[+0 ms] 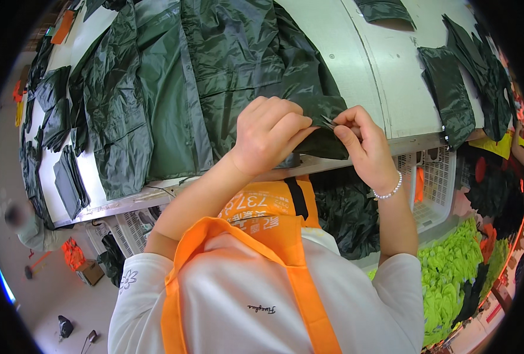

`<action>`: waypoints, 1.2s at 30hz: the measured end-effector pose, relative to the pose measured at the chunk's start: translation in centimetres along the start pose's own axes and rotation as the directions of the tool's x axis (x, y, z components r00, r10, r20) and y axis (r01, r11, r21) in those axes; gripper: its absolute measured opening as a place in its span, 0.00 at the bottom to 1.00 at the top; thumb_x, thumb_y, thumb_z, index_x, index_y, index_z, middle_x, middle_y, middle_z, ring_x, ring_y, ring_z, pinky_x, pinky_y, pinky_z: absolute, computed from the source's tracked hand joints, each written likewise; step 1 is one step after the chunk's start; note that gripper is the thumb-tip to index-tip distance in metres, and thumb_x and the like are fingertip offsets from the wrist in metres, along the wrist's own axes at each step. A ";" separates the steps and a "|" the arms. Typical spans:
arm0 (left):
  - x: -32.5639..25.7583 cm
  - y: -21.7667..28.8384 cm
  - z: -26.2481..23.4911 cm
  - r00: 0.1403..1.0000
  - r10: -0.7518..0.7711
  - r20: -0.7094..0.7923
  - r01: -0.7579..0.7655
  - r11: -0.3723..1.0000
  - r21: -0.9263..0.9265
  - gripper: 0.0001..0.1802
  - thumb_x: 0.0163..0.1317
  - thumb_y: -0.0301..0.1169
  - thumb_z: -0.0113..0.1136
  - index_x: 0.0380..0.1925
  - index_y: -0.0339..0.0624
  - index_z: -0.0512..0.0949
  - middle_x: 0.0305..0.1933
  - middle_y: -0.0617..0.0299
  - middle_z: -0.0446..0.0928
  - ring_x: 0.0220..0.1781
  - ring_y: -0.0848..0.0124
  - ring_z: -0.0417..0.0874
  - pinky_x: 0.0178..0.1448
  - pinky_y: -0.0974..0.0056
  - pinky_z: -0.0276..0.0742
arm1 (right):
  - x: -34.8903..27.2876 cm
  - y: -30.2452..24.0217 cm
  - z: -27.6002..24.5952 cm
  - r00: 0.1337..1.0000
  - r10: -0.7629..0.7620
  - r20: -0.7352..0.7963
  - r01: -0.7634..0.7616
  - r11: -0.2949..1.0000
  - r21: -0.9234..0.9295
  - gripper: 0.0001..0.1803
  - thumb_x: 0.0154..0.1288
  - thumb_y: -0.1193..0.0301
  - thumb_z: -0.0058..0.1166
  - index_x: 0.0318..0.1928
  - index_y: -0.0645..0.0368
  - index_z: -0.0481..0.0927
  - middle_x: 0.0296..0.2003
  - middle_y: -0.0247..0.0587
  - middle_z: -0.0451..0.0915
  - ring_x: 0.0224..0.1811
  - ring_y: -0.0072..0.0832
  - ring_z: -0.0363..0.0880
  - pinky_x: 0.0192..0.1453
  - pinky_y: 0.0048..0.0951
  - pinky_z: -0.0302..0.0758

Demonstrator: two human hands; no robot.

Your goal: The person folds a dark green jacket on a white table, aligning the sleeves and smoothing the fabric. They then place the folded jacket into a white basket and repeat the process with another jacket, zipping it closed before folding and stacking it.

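Head view: at the near edge of a pale worktop, the left hand and right hand both pinch a corner of a dark green raincoat spread across it. Fingertips meet closely. Working well here likely means keeping the slippery fabric taut and the pinch small.

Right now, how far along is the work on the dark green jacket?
Done: cut dark pieces lie sorted on the white table. In hand: left hand and right hand pinch the hem corner of the dark green jacket at the table edge. Left: the rest of the jacket lies spread, untouched.
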State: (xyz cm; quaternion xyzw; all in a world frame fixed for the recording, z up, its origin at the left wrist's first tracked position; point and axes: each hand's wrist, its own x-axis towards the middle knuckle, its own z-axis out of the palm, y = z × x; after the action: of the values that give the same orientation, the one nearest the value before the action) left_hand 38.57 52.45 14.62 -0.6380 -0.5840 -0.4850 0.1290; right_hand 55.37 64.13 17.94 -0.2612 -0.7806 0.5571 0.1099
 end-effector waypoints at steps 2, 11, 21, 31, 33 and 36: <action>0.1 0.1 0.1 1.000 0.007 -0.010 -0.007 1.000 0.008 0.13 0.36 0.27 0.70 0.23 0.45 0.76 0.25 0.66 0.74 0.24 0.68 0.74 0.28 0.65 0.64 | 0.0 -0.1 0.2 0.999 -0.037 -0.014 0.037 0.999 0.024 0.09 0.66 0.72 0.54 0.39 0.64 0.70 0.30 0.36 0.75 0.29 0.20 0.72 0.35 0.21 0.71; -0.1 -0.3 0.7 0.999 0.019 -0.028 -0.020 1.000 -0.019 0.15 0.34 0.26 0.73 0.23 0.43 0.77 0.24 0.63 0.75 0.23 0.68 0.75 0.25 0.67 0.65 | 0.8 0.2 -0.1 1.000 0.025 0.016 -0.026 0.999 0.029 0.06 0.65 0.74 0.54 0.37 0.64 0.72 0.28 0.32 0.75 0.30 0.15 0.70 0.35 0.18 0.70; -7.0 2.4 -1.4 0.782 -0.136 0.608 0.266 0.956 -0.128 0.32 0.40 0.41 0.71 0.48 0.43 0.75 0.50 0.58 0.77 0.54 0.59 0.75 0.57 0.56 0.70 | 4.1 0.3 3.4 0.945 -0.037 -0.325 0.076 0.991 0.109 0.11 0.71 0.69 0.48 0.46 0.63 0.76 0.24 0.22 0.64 0.23 0.08 0.55 0.26 0.14 0.51; -26.7 -12.5 -36.3 0.347 -0.807 -0.478 0.914 0.178 0.364 0.11 0.58 0.35 0.63 0.35 0.40 0.83 0.35 0.58 0.83 0.32 0.70 0.82 0.39 0.67 0.76 | 6.4 -3.7 31.5 0.880 0.035 0.474 -0.107 0.986 0.126 0.13 0.70 0.70 0.46 0.48 0.63 0.78 0.33 0.39 0.82 0.32 0.19 0.76 0.39 0.21 0.72; -30.2 -15.2 -43.2 0.241 -0.798 -0.552 0.950 0.077 0.303 0.12 0.58 0.35 0.63 0.37 0.38 0.83 0.34 0.57 0.83 0.33 0.72 0.82 0.41 0.68 0.76 | 6.8 -4.0 36.7 0.894 -0.027 0.446 -0.031 0.992 0.121 0.12 0.68 0.72 0.48 0.49 0.62 0.78 0.40 0.48 0.83 0.36 0.29 0.81 0.42 0.24 0.74; -34.2 -19.6 -49.9 0.167 -0.791 -0.589 0.979 0.060 0.197 0.15 0.58 0.36 0.64 0.39 0.36 0.82 0.35 0.56 0.83 0.39 0.72 0.83 0.45 0.68 0.76 | 7.7 -7.9 43.2 0.880 -0.118 0.460 0.095 0.993 0.073 0.12 0.66 0.74 0.50 0.49 0.62 0.78 0.44 0.48 0.81 0.39 0.35 0.82 0.44 0.27 0.75</action>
State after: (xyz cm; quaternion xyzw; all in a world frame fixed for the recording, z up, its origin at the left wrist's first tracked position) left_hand 3.31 0.31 5.16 0.0286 -0.9286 -0.3639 0.0666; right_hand 26.62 31.20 8.99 -0.0747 -0.7836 0.6153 -0.0431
